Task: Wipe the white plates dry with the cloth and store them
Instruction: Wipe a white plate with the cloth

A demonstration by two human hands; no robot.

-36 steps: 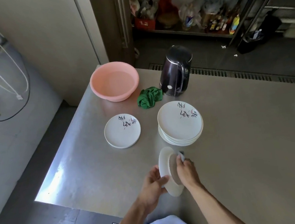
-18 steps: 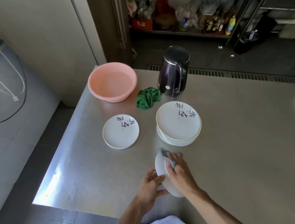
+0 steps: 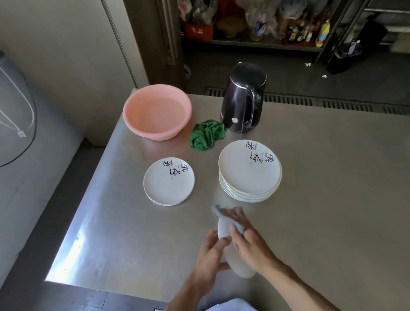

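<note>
My left hand (image 3: pixel 211 256) grips the near edge of a white plate (image 3: pixel 224 230), which stands tilted on edge above the steel table (image 3: pixel 339 205). My right hand (image 3: pixel 250 243) presses a grey cloth (image 3: pixel 220 209) against the plate's right face; most of that face is hidden by the hand. A stack of several white plates (image 3: pixel 250 171) with black brush marks lies behind my hands to the right. A short stack of like plates (image 3: pixel 169 180) lies to the left.
A pink basin (image 3: pixel 157 111) with water sits at the table's far left corner. A crumpled green cloth (image 3: pixel 207 135) lies beside a dark kettle (image 3: pixel 243 97). The table's left edge drops to the floor. Cluttered shelves stand behind.
My right hand and the grey cloth have slid up over the plate's face toward its far rim. The left hand keeps its hold on the plate.
</note>
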